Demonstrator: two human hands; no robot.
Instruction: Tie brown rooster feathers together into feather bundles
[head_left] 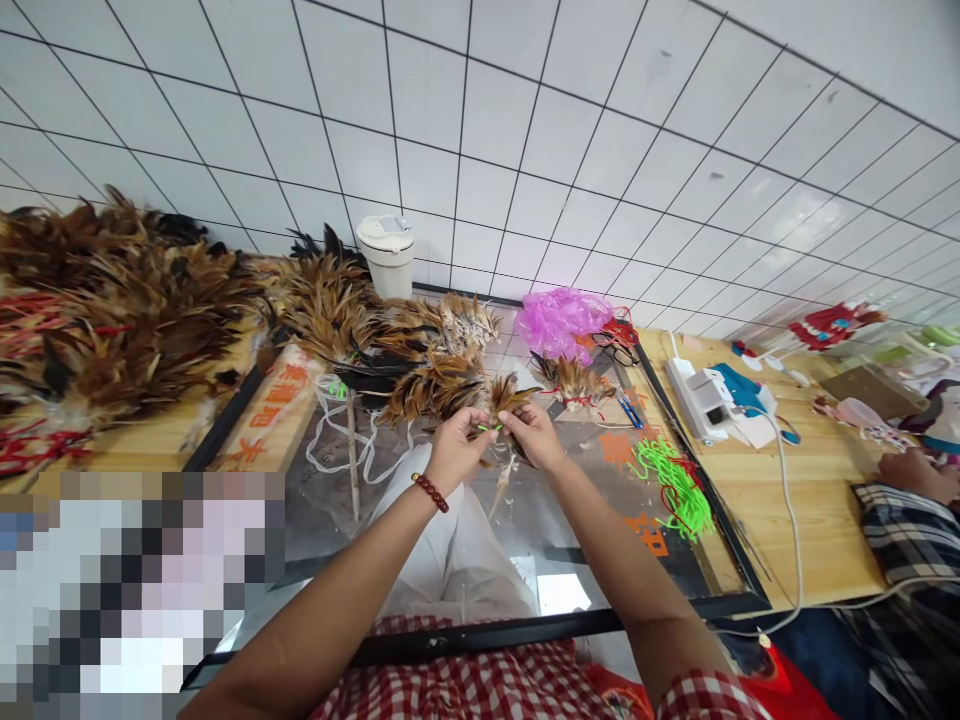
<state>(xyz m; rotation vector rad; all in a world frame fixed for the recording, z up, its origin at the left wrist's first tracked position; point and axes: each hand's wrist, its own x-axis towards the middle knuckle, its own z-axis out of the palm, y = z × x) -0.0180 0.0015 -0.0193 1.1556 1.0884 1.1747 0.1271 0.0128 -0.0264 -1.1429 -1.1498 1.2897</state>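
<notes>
Both of my hands meet at the middle of the glass-topped table, around a small bunch of brown feathers (507, 393). My left hand (461, 447) pinches a short bright green string (487, 428) at the feathers' base. On the other side, my right hand (531, 436) has its thumb and fingers closed on the bunch's base, by the string. Pale quill ends (504, 480) hang down below my fingers. A loose pile of brown feathers (435, 385) lies just beyond my left hand. A feather bunch bound with red string (576, 382) rests beyond my right hand.
Bright green strings (679, 490) lie at right, near blue-handled snippers (630, 410). A pink plastic bag (562, 318) and a white lidded bin (387, 258) stand by the tiled wall. Large feather heaps (127, 300) fill the left. A white power strip (691, 400) and a co-worker's plaid sleeve (904, 530) are right.
</notes>
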